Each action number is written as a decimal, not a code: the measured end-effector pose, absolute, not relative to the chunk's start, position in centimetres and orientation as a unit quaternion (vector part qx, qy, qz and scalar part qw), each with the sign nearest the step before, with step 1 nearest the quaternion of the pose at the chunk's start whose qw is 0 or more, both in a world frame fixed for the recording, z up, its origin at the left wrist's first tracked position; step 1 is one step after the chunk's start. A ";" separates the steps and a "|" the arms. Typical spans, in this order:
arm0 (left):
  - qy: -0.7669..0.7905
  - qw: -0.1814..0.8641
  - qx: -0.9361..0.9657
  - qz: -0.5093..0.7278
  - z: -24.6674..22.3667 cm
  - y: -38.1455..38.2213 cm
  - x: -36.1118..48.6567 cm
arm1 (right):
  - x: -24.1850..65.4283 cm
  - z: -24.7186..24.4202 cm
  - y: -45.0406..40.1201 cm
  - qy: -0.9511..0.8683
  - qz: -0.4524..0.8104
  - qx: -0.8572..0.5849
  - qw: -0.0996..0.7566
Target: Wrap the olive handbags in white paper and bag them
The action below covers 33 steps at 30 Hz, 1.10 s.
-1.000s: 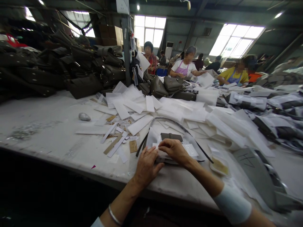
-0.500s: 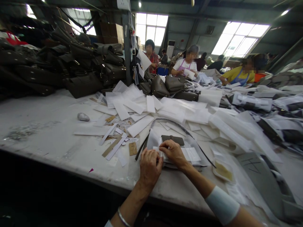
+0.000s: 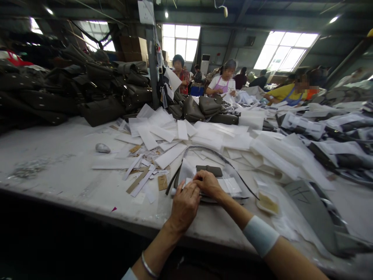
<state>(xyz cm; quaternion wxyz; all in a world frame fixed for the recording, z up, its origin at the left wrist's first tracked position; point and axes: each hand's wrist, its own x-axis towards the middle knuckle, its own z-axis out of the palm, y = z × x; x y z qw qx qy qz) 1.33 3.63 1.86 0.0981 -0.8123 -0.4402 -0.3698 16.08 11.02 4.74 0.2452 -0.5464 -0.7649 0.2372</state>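
Observation:
A dark grey-brown handbag lies on the table before me, with a long strap arching behind it and white wrapping sheet over its front. My left hand rests at the bag's near left side, its fingers bent and close together. Touching its fingertips, my right hand pinches at the white wrapping on the bag's front. Whatever sits under the left fingers is hidden.
White paper sheets are heaped behind the bag. Cardboard tags and strips lie to its left. A shallow dish and a marked grey panel are at right. Bags pile up at back left; co-workers are across the table.
My left fingers have stretched forward and now meet the right fingertips. The whole view has shifted slightly. The bag stays in place on the table.

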 end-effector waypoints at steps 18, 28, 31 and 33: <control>-0.434 0.080 -0.816 -0.375 0.8 2.8 1.3 | 18.7 3.6 6.0 -0.836 0.010 -0.527 0.154; -0.438 0.119 -0.816 -0.357 0.6 2.7 1.3 | 21.3 2.6 3.1 -0.842 -0.036 -0.515 0.157; -0.447 0.147 -0.814 -0.341 0.6 2.5 1.5 | 21.0 2.3 3.2 -0.834 -0.026 -0.528 0.159; -0.453 0.158 -0.814 -0.327 0.7 2.4 1.6 | 20.7 2.6 3.3 -0.828 -0.021 -0.535 0.164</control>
